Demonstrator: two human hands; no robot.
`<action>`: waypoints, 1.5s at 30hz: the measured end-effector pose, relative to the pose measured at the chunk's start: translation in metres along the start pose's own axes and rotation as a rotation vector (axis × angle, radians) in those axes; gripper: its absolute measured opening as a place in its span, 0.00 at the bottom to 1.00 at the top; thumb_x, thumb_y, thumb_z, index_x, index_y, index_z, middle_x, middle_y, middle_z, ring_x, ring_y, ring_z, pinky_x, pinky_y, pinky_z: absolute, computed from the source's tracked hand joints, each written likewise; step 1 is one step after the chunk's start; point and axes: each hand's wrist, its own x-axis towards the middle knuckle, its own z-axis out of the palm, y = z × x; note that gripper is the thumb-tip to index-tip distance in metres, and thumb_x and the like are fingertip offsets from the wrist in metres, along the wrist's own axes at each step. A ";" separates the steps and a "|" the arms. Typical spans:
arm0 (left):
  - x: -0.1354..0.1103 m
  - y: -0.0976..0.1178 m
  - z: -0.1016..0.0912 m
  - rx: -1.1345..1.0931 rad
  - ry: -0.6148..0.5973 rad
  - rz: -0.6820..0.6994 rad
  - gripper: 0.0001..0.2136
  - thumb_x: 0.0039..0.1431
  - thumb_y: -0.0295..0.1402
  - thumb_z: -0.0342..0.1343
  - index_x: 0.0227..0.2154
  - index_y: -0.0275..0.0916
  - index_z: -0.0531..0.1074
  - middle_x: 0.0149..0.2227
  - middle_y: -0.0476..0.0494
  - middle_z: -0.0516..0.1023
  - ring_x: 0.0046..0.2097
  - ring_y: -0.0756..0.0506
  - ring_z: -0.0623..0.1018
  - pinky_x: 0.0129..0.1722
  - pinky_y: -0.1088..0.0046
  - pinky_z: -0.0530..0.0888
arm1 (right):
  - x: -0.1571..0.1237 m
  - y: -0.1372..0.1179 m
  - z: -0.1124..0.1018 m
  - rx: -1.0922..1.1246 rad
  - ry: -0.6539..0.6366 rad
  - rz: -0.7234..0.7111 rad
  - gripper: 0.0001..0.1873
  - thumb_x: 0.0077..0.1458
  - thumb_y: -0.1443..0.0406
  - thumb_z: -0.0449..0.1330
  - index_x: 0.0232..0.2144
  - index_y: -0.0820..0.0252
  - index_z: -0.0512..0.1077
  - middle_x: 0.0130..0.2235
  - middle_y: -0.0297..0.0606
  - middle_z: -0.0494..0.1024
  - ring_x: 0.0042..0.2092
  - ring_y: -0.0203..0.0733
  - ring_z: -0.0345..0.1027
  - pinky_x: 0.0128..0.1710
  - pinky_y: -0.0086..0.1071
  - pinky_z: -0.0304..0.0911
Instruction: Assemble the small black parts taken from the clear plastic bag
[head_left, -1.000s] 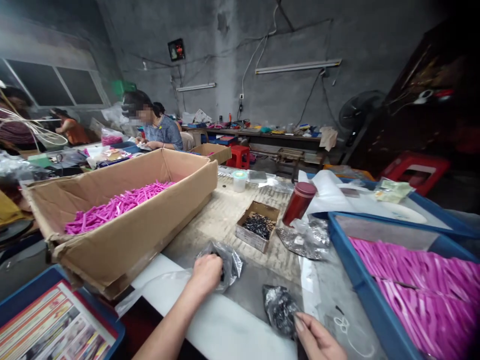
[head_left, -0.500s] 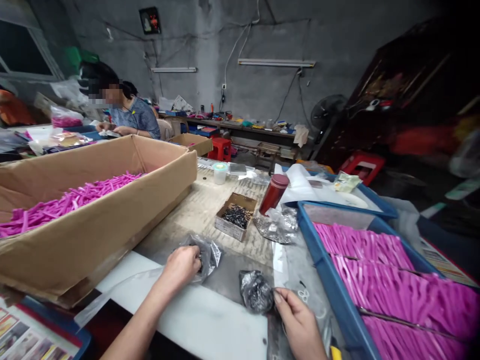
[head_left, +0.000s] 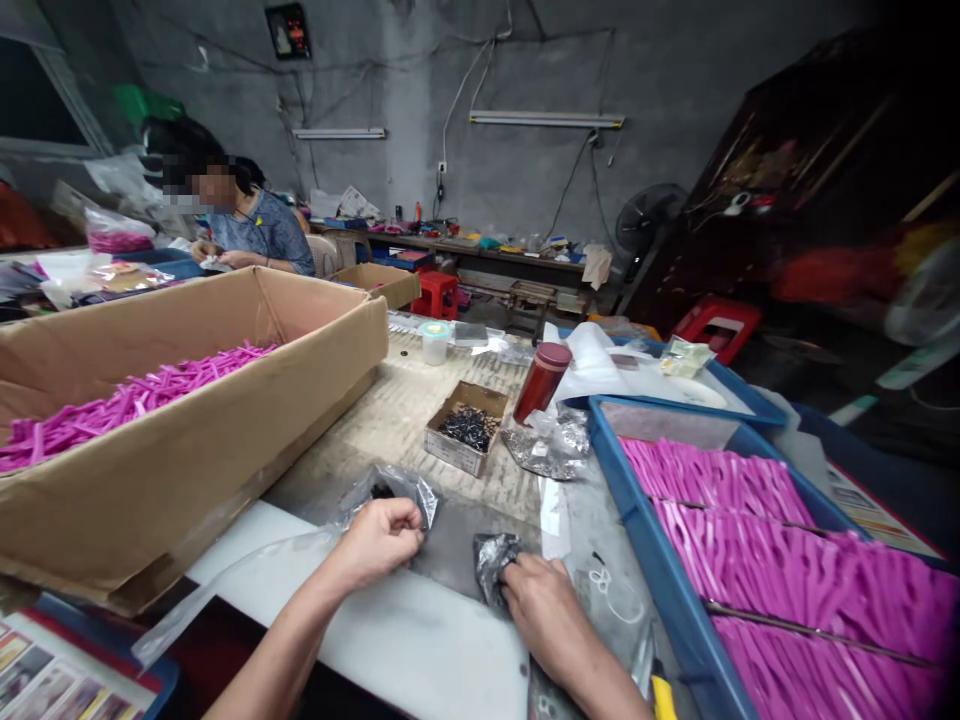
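My left hand (head_left: 384,540) is closed in a pinch at the near right side of a clear plastic bag (head_left: 426,496) with small black pieces (head_left: 382,491) in it. Whatever its fingertips hold is too small to make out. My right hand (head_left: 546,610) reaches over a dark, crinkled plastic bag (head_left: 491,562), its fingers curled down into the bag's near right side. The bag hides those fingertips and anything between them. Both bags lie on the worktable near a white board (head_left: 427,640).
Left stands a big cardboard box (head_left: 315,370) of magenta strips; right, a blue crate (head_left: 637,520) of magenta strips. Ahead are a small box (head_left: 454,455) of dark pieces, a red-brown canister (head_left: 541,382) and a lidded tub (head_left: 435,343). A person (head_left: 262,235) works at the back left.
My left hand has drawn slightly right, out of the clear bag. My right hand has moved up and left from beside the dark bag, its fingers now in it. The view has shifted slightly.
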 end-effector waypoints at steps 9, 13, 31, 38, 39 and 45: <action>-0.006 0.011 0.020 -0.163 -0.213 0.015 0.02 0.40 0.28 0.46 0.18 0.36 0.59 0.11 0.57 0.58 0.14 0.55 0.59 0.13 0.83 0.54 | 0.004 -0.003 0.001 -0.036 -0.031 -0.024 0.14 0.43 0.77 0.46 0.25 0.60 0.67 0.29 0.39 0.72 0.33 0.43 0.63 0.32 0.34 0.47; -0.007 0.011 0.025 -0.136 -0.254 0.044 0.01 0.41 0.26 0.45 0.19 0.36 0.60 0.12 0.56 0.59 0.15 0.55 0.59 0.14 0.83 0.55 | -0.001 0.001 -0.003 0.039 -0.003 0.006 0.11 0.45 0.75 0.47 0.24 0.60 0.67 0.28 0.38 0.71 0.33 0.42 0.63 0.32 0.33 0.48; -0.016 0.024 0.062 0.109 -0.156 0.215 0.04 0.42 0.26 0.46 0.18 0.34 0.65 0.15 0.55 0.58 0.20 0.55 0.59 0.19 0.83 0.56 | -0.024 -0.025 0.010 1.275 0.333 0.225 0.07 0.47 0.63 0.51 0.24 0.60 0.64 0.24 0.33 0.67 0.28 0.38 0.61 0.28 0.27 0.58; -0.015 0.018 0.071 -0.319 -0.158 0.044 0.02 0.41 0.28 0.49 0.20 0.34 0.64 0.16 0.54 0.61 0.19 0.55 0.61 0.16 0.83 0.58 | -0.025 -0.026 0.012 1.324 0.347 0.262 0.08 0.47 0.61 0.52 0.24 0.60 0.65 0.22 0.32 0.66 0.26 0.37 0.61 0.25 0.26 0.58; -0.015 0.018 0.073 -0.384 -0.171 0.007 0.03 0.41 0.28 0.50 0.20 0.34 0.64 0.16 0.54 0.62 0.18 0.55 0.61 0.15 0.83 0.58 | -0.025 -0.026 0.012 1.336 0.345 0.259 0.08 0.47 0.61 0.51 0.24 0.60 0.64 0.22 0.32 0.66 0.26 0.37 0.61 0.25 0.26 0.58; -0.014 0.021 0.078 -0.597 -0.125 -0.083 0.06 0.38 0.31 0.55 0.19 0.33 0.65 0.13 0.53 0.64 0.15 0.56 0.61 0.14 0.82 0.58 | -0.023 -0.029 0.009 1.389 0.360 0.250 0.09 0.47 0.60 0.51 0.23 0.60 0.64 0.22 0.32 0.67 0.26 0.38 0.62 0.26 0.27 0.59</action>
